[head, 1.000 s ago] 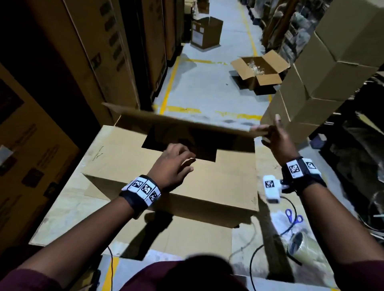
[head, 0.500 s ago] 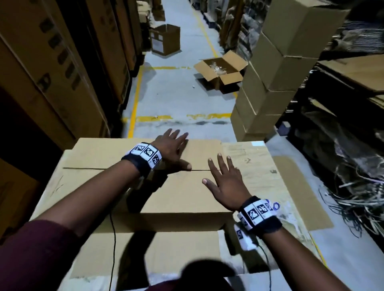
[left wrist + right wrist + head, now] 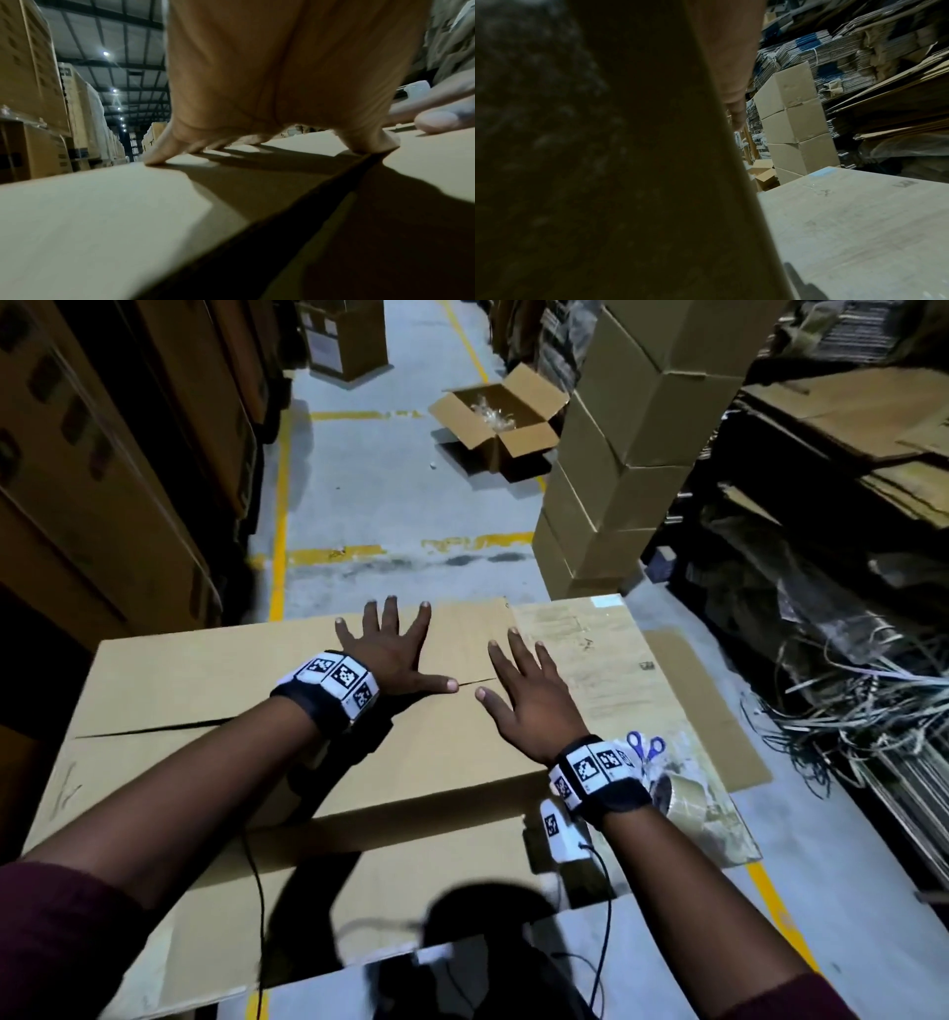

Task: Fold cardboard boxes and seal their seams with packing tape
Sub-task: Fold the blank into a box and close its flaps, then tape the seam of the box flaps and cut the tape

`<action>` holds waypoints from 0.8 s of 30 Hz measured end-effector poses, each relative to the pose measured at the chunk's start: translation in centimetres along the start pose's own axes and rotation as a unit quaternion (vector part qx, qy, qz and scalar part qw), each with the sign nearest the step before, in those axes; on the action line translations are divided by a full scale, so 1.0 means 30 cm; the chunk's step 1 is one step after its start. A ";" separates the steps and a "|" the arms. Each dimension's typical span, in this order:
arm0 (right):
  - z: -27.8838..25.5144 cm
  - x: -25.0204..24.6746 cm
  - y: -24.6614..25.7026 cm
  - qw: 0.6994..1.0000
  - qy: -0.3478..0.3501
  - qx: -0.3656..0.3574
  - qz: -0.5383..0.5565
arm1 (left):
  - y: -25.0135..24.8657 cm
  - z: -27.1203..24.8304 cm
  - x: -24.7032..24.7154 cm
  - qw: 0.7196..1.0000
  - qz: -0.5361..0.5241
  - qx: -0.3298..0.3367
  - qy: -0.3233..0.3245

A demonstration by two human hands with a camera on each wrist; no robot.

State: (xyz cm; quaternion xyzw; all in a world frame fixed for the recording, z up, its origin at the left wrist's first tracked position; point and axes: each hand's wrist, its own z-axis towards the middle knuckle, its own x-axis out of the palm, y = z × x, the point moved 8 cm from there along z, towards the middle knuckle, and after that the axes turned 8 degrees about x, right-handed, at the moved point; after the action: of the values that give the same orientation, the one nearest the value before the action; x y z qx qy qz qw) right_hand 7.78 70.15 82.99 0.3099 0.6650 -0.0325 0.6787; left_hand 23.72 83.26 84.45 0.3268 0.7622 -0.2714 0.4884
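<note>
The cardboard box (image 3: 246, 711) sits on flat cardboard sheets (image 3: 616, 660) laid on the warehouse floor (image 3: 390, 505), its 2 top flaps folded down, meeting along a seam (image 3: 154, 726) that gapes slightly toward the left. Beyond its far edge the aisle lies open, with yellow floor lines; tall cartons (image 3: 102, 469) wall the left, a stack of boxes (image 3: 631, 454) stands at right, and an open box (image 3: 503, 423) sits farther down. The left hand (image 3: 393, 654) presses flat on the far flap, fingers spread, thumb at the seam. The right hand (image 3: 524, 701) lies flat with straight fingers across the seam's right end. Scissors (image 3: 646, 746) and a tape roll (image 3: 678, 796) lie just right of the box.
</note>
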 end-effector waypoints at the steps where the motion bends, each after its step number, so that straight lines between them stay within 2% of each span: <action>1: -0.001 -0.008 0.001 1.000 -0.004 0.004 0.016 | -0.017 -0.006 -0.014 1.000 0.001 0.017 -0.004; 7: -0.039 -0.080 -0.018 0.982 -0.032 -0.024 0.185 | -0.258 -0.095 -0.042 0.990 -0.007 0.132 -0.050; 10: -0.077 -0.139 -0.190 0.969 -0.104 0.006 0.223 | -0.469 -0.136 -0.054 0.977 -0.071 0.161 -0.120; 12: -0.124 -0.149 -0.394 0.968 -0.123 0.093 0.198 | -0.652 -0.141 -0.052 0.960 -0.125 0.197 -0.155; 13: -0.151 -0.134 -0.514 0.969 -0.096 0.162 0.161 | -0.748 -0.129 -0.041 0.951 -0.149 0.218 -0.163; 15: -0.234 -0.059 -0.756 0.947 0.020 0.309 0.080 | -0.918 -0.089 0.009 0.942 -0.185 0.236 -0.152; 16: -0.284 -0.018 -0.855 0.927 0.073 0.362 0.065 | -0.987 -0.062 0.041 0.940 -0.201 0.236 -0.142; 18: -0.351 0.040 -0.989 0.905 0.117 0.404 0.058 | -1.082 -0.006 0.115 0.940 -0.237 0.214 -0.120; 21: -0.381 0.078 -1.072 0.906 0.117 0.396 0.098 | -1.147 0.069 0.299 0.942 -0.302 0.135 -0.050; 24: -0.391 0.067 -1.104 0.905 0.100 0.393 0.132 | -1.172 0.115 0.533 0.927 -0.370 0.023 0.055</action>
State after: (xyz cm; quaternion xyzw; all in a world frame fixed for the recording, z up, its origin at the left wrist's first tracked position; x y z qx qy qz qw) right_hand -17.45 49.64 69.55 0.6380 0.6157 -0.1702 0.4299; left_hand -6.10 62.00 71.73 0.0477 0.8482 -0.4320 0.3027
